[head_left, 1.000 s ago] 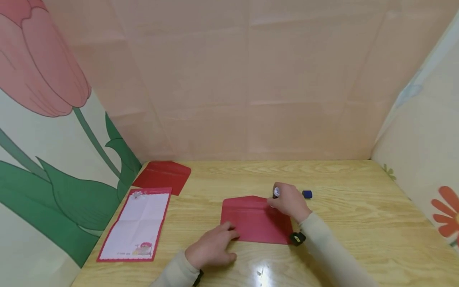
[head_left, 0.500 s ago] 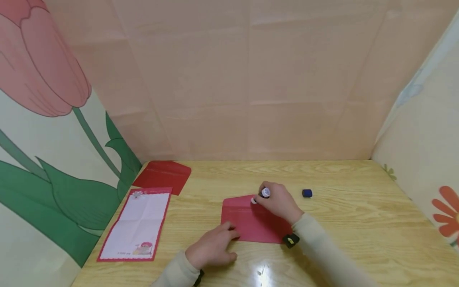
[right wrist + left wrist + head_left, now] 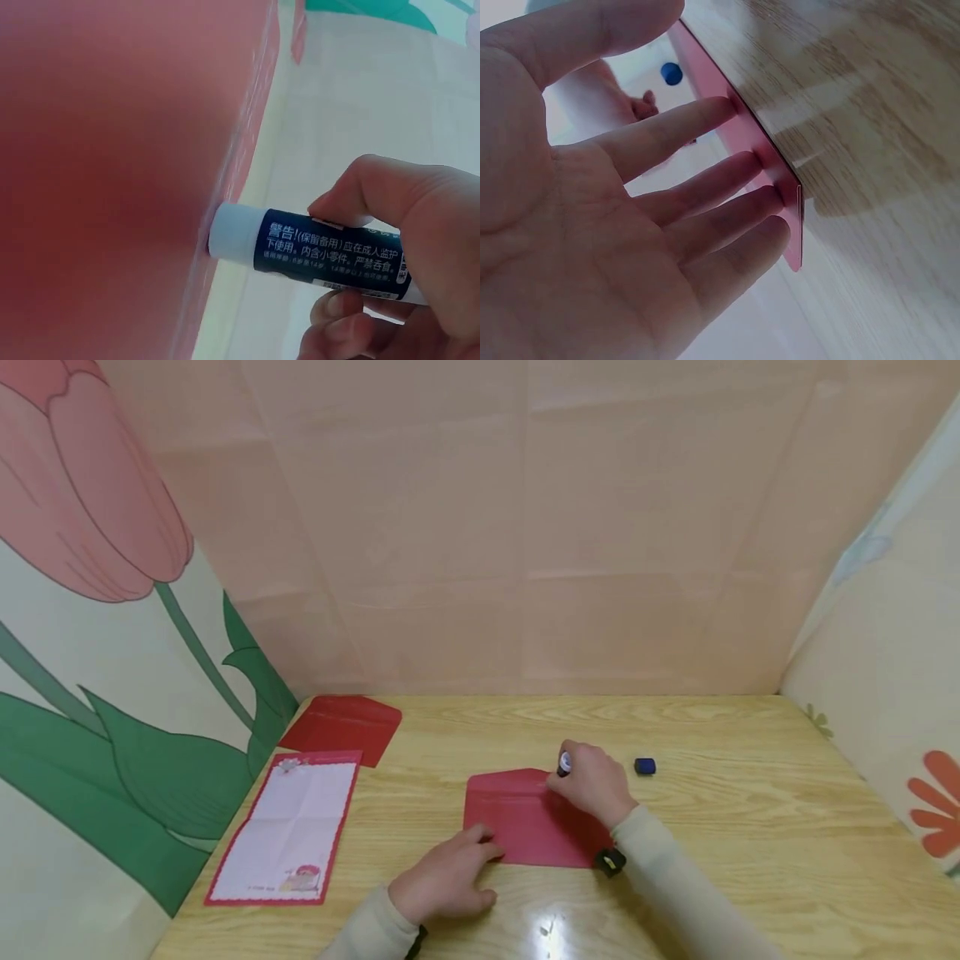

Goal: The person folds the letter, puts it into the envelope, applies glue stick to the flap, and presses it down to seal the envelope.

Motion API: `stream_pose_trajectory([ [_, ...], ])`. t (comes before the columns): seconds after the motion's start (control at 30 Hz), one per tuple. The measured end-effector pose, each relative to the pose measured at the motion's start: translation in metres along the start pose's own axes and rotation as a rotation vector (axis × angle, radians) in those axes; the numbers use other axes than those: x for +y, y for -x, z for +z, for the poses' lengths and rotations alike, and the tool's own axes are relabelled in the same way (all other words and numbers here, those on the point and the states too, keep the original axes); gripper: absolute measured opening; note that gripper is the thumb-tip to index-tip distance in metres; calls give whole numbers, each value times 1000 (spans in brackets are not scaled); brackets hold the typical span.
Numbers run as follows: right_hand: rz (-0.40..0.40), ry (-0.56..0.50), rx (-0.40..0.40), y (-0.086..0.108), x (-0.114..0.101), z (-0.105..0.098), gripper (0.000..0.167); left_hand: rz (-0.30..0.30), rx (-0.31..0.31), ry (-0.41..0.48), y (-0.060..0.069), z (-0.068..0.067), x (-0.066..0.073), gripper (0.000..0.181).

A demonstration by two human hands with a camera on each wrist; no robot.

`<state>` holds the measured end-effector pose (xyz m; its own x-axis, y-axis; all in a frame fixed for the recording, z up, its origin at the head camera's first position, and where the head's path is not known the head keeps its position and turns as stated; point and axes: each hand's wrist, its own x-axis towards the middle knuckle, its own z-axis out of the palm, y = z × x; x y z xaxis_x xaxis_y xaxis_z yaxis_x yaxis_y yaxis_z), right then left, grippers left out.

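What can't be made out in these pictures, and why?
Tip of glue stick: right wrist view, turned toward front envelope.
Right side of front envelope: head view, partly behind right hand.
Lower edge of back envelope: head view, mostly under letter sheet.
Bottom print on letter sheet: head view, too small.
Left sleeve: head view, cut off by bottom edge.

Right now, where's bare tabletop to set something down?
Widest: right of the blue cap and right sleeve. Smaller: between the white sheet and near envelope, beyond the left hand. Crowded: near envelope, with left hand, right hand and glue stick; left side, white sheet, far envelope.
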<state>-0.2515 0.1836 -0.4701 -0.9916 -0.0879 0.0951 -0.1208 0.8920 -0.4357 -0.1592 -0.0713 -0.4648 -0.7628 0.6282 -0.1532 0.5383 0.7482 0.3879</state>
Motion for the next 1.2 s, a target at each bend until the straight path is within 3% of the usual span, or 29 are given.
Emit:
stream_pose_trajectory([
  [0.33, 69, -3, -25, 6, 11, -17, 27, 0, 9, -12, 2, -1, 1, 53],
  [0.53, 68, -179, 51, 9, 19, -23, 29, 33, 15, -20, 1, 0, 0, 51],
  [0.63, 82, -426, 13, 9, 21, -28, 32, 36, 11, -15, 0, 0, -1, 50],
  [0.8, 99, -1013, -159, 10, 23, -39, 24, 31, 12, -14, 0, -2, -1, 51],
  [0.9, 52, -1241, -246, 11, 25, -45, 22, 37, 22, -23, 0, -2, -1, 50],
  [0.97, 5, -1322, -268, 13, 26, -47, 20, 40, 27, -25, 0, -2, 0, 50],
  [1.03, -45, -1336, -262, 14, 26, -48, 13, 40, 30, -21, 0, -2, -1, 50],
  [1.1, -71, -1283, -235, 15, 25, -48, 7, 38, 29, -14, -1, -2, -1, 48],
  [1.2, -80, -1097, -197, 18, 24, -43, 27, 41, 37, -3, -2, -2, -1, 43],
])
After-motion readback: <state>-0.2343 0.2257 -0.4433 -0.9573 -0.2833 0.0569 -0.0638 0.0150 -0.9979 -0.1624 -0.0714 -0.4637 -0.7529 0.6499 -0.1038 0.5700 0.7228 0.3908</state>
